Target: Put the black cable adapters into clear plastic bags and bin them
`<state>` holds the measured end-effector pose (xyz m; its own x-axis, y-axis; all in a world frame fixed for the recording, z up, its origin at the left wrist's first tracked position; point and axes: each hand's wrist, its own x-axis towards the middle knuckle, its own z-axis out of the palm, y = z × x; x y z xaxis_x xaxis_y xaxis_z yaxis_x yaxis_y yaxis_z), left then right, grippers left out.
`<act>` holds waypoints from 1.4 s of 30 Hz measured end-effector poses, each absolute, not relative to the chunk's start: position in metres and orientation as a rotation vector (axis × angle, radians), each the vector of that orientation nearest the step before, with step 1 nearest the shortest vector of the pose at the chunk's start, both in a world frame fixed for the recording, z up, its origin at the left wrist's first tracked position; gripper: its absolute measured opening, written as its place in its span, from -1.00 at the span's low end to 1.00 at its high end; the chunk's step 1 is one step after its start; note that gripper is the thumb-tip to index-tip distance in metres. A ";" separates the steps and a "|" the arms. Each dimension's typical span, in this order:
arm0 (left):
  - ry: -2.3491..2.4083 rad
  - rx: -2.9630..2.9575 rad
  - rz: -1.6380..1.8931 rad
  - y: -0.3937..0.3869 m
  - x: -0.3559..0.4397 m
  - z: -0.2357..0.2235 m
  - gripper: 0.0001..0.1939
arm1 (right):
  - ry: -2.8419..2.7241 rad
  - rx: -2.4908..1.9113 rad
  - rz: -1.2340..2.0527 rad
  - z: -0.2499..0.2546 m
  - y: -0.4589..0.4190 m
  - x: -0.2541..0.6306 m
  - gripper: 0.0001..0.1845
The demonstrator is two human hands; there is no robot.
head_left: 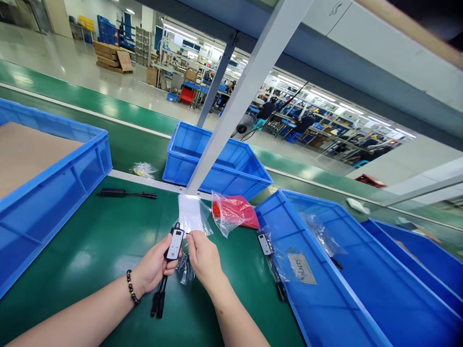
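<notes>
My left hand (pixel 159 260) is closed around a small black cable adapter box (pixel 174 245) with a white label, a loop at its top and two short connector leads dangling below. Close beside its upper right edge, my right hand (pixel 203 253) is pinched; what lies between the fingertips is too small to make out. Just beyond both hands is a stack of white slips (pixel 190 212) in a clear bag. A crumpled clear plastic bag (pixel 185 270) lies beneath the hands. Another adapter box (pixel 265 244) rests in clear plastic to the right, and a black one (pixel 113 193) lies at the left.
A blue crate (pixel 54 207) lined with cardboard stands left, a second blue crate (pixel 231 178) behind the grey post (pixel 231 111), and a larger blue crate (pixel 325 289) right. A red bag (pixel 240 212) under clear plastic sits on the green table (pixel 119 231). People work far back.
</notes>
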<state>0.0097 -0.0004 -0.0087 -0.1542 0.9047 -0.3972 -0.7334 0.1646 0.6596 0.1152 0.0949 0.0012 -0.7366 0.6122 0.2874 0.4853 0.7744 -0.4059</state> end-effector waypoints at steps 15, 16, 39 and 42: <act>0.944 0.247 1.478 -0.001 0.013 -0.008 -0.67 | -2.550 -0.878 0.420 -0.003 0.096 0.113 -0.65; 0.942 0.247 1.476 -0.001 0.013 -0.008 -0.67 | -2.540 -0.882 0.490 -0.002 0.096 0.113 -0.65; 0.943 0.256 1.472 0.000 0.011 -0.010 -0.67 | -2.560 -0.847 0.612 0.002 0.099 0.115 -0.66; 0.958 0.267 1.460 0.000 0.012 -0.009 -0.67 | -2.560 -0.849 0.631 0.002 0.099 0.115 -0.66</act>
<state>0.0120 0.0005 -0.0093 -0.1674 0.9084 -0.3831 -0.7127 0.1570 0.6836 0.1147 0.0989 0.0016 -0.7503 0.6298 0.2010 0.4644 0.7185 -0.5178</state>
